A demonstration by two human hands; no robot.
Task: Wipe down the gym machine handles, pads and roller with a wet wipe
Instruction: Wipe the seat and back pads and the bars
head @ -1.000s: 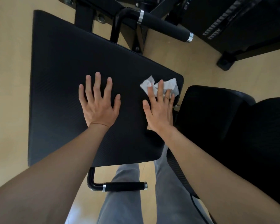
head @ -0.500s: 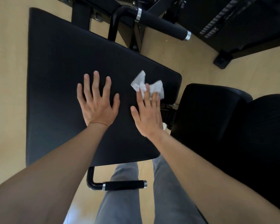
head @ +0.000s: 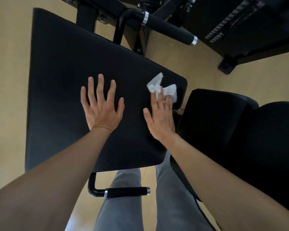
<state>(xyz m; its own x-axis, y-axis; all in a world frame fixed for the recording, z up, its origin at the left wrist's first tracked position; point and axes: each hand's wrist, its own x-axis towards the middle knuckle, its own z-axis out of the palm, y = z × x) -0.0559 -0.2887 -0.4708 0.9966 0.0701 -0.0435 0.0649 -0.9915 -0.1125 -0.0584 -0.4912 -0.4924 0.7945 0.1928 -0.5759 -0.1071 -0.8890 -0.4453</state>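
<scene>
A large black pad fills the middle of the head view. My left hand lies flat on it with fingers spread and holds nothing. My right hand presses a crumpled white wet wipe against the pad near its right edge; the wipe sticks out beyond my fingertips. A black foam handle with chrome rings juts out behind the pad. A second, shorter handle sits below the pad's near edge.
A second black pad stands right beside my right hand, with another rounded one further right. Black machine frame parts cross the tan floor at the top right. My grey-trousered legs are below.
My right hand first slid the wipe left across the pad, then back right toward the pad's right edge. My left hand has stayed flat in the same place.
</scene>
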